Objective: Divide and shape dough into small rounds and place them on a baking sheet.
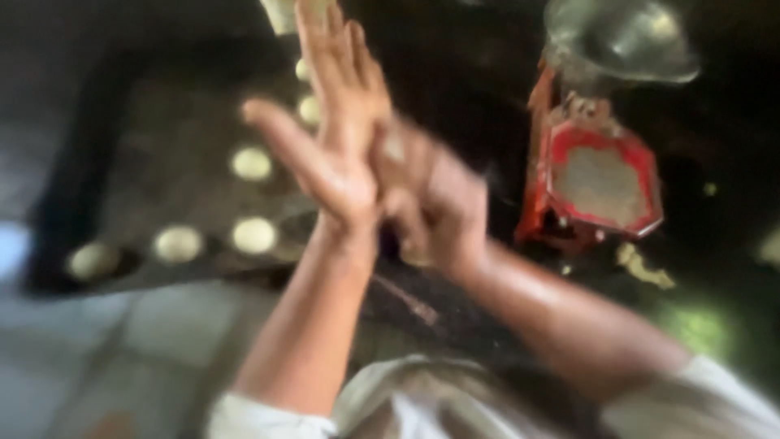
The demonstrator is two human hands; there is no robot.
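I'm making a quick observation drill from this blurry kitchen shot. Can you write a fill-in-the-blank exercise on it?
1. The left hand is held flat with fingers spread, and the right hand presses against its ____.
2. Pale round dough pieces lie on a dark ____.
3. The six-sided box has a rim coloured ____.
4. Above the box sits a shiny ____ bowl.

Missing words: palm; tray; red; metal
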